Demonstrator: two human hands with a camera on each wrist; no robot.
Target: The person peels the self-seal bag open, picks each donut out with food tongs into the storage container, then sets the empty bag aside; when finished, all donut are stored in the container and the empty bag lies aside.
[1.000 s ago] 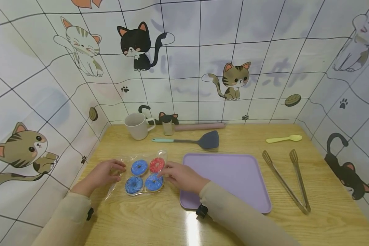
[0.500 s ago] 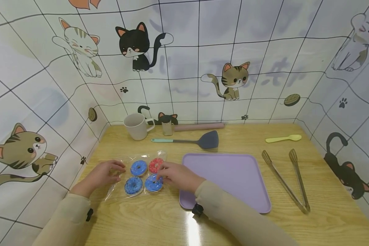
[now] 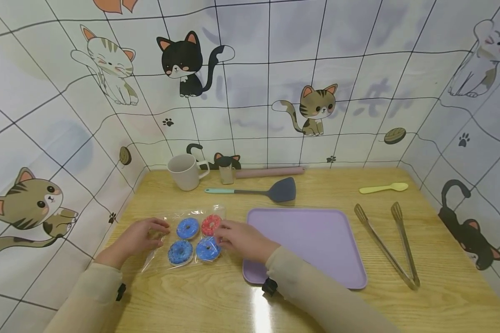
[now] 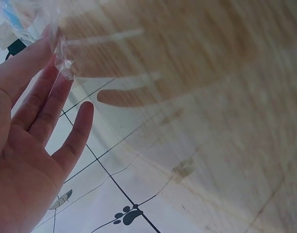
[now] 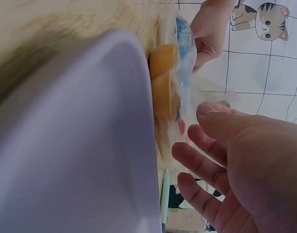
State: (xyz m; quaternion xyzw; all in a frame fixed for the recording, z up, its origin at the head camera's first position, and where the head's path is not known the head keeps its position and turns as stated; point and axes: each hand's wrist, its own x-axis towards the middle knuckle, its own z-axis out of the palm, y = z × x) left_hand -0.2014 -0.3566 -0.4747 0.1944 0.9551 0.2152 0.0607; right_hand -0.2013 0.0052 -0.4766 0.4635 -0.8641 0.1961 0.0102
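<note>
A clear plastic bag of toy donuts lies flat on the table in the head view. Inside are three with blue tops, one a blue donut, and a red donut. My left hand pinches the bag's left edge, and the crinkled film shows at its thumb and fingertips in the left wrist view. At the opposite side, my right hand has its thumb and forefinger together on the film, over the donuts' right side. Its other fingers are loosely bent in the right wrist view.
A purple tray lies just right of the bag, under the right forearm. Metal tongs and a yellow spoon are farther right. Behind stand a mug, a shaker, a rolling pin and a spatula.
My right hand has shifted slightly left at the bag's right side and partly overlaps the red donut. The left hand and the bag stay nearly in place.
</note>
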